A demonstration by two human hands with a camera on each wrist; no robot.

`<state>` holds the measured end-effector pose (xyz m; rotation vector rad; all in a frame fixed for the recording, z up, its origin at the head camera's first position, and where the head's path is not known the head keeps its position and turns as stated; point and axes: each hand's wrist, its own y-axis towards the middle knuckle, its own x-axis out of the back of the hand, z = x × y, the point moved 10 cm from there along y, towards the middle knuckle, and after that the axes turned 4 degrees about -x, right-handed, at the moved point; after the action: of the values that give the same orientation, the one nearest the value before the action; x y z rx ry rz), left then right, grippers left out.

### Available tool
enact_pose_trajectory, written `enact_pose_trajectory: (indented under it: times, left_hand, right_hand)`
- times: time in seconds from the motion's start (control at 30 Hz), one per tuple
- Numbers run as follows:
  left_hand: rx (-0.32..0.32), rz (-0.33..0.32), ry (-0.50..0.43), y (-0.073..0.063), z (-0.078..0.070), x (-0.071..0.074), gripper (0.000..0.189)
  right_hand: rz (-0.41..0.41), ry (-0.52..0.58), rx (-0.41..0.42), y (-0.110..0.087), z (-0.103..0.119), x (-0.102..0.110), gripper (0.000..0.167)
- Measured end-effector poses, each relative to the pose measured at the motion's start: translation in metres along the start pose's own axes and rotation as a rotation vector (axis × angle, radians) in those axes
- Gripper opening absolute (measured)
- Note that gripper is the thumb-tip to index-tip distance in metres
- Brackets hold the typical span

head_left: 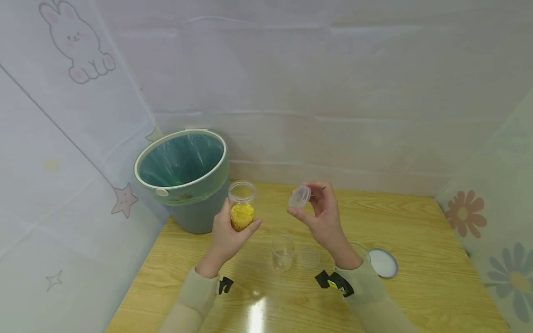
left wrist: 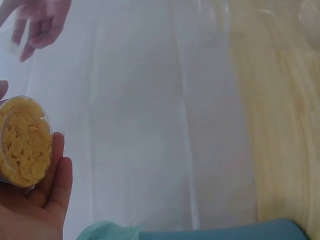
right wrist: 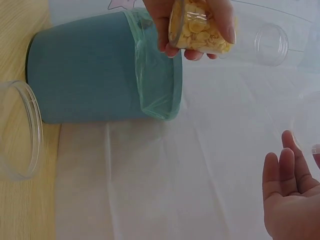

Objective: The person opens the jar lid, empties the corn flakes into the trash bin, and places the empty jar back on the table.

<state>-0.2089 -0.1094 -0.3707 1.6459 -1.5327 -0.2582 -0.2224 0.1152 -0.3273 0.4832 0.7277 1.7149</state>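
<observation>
My left hand [head_left: 226, 235] grips a transparent jar [head_left: 242, 198] whose lower part holds yellow flakes [head_left: 242, 216]. The jar's mouth is uncovered and faces up. In the left wrist view, the flakes [left wrist: 27, 142] show as thin, rounded pieces behind the jar's wall, fingers wrapped behind it. To the right and apart from the jar, my right hand [head_left: 326, 226] pinches a translucent round lid [head_left: 300, 197] between thumb and fingers, tilted in the air. At the right edge of the right wrist view, part of this lid [right wrist: 307, 122] shows beside the fingers.
On the wooden table [head_left: 416, 222] stand a transparent cup [head_left: 283, 254] and, beside it, a flat translucent disc [head_left: 309, 258]. A white disc with a metal rim [head_left: 383, 262] lies by the right forearm. A lined blue-green bin [head_left: 195, 208] stands at the back left against the draped wall.
</observation>
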Motion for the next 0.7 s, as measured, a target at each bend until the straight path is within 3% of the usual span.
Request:
enact_pose_trajectory:
  times: [0.4,0.63,0.7]
  left_hand:
    - [0.025,-0.109,0.056,0.005,-0.004,0.041,0.065]
    - [0.04,-0.164,0.051,0.012,-0.042,0.059,0.057]
    - [0.032,-0.189,0.07,0.012,-0.044,0.066,0.052]
  right_hand:
    - [0.021,-0.035,-0.035,-0.004,-0.005,0.0,0.063]
    - [0.028,-0.051,-0.064,-0.008,-0.01,0.003,0.046]
    - [0.031,-0.055,-0.08,-0.009,-0.011,0.003,0.044]
